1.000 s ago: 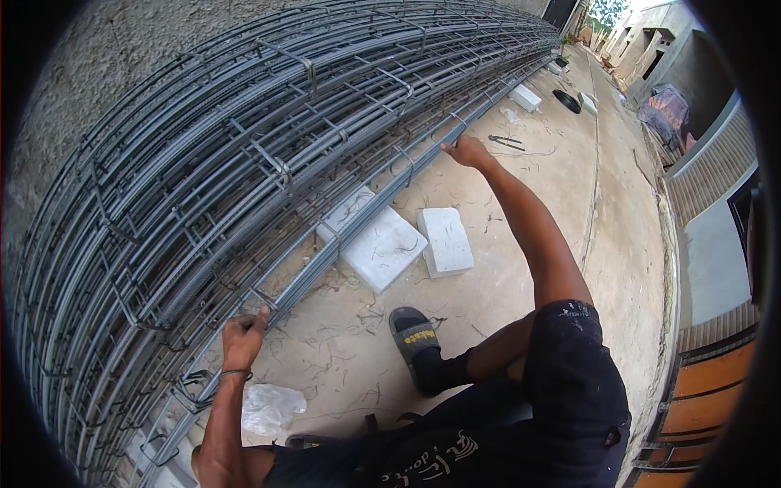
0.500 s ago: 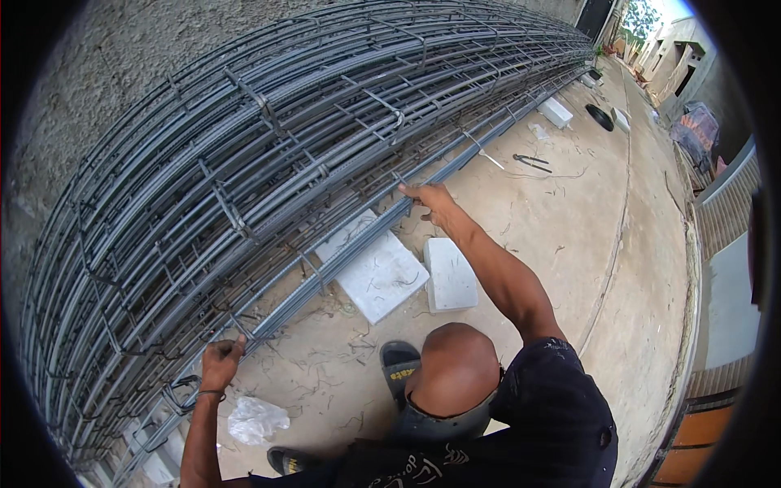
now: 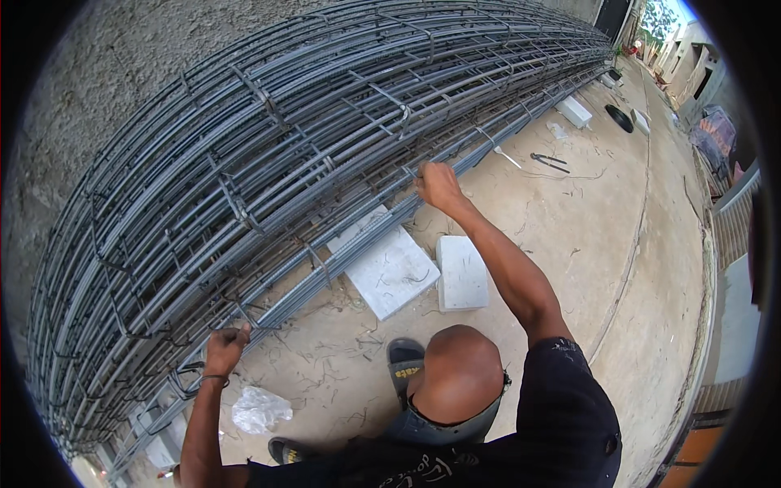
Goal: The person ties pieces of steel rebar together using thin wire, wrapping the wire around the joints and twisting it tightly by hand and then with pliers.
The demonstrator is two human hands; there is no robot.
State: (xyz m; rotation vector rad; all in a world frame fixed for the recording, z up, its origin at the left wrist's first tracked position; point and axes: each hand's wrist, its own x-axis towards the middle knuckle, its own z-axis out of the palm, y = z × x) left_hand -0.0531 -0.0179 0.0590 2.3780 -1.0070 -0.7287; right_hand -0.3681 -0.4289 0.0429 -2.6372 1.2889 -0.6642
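A long stack of steel rebar cages (image 3: 268,138), tied with square stirrups, runs from the lower left to the far right. My left hand (image 3: 226,350) is closed on the rebar bars (image 3: 346,254) at the near lower edge, close to a stirrup. Farther along the same edge, my right hand (image 3: 439,187) curls over those bars with its back turned up; its fingertips are partly hidden. Under the bars between my hands lies a flat white block (image 3: 394,272). Another white block (image 3: 463,273) stands beside it, just below my right forearm.
A pair of pincers (image 3: 550,161) lies on the concrete floor (image 3: 569,244) near a white-handled tool (image 3: 508,157). A crumpled clear plastic bag (image 3: 260,409) sits by my left forearm. Wire scraps are scattered about. Beyond are a white block (image 3: 574,112) and a black ring (image 3: 619,119).
My right hand has rolled over, from thumb and fingers spread around the bars to fingers curled over them. My left hand stays at the same place on the bars. The view has shifted slightly.
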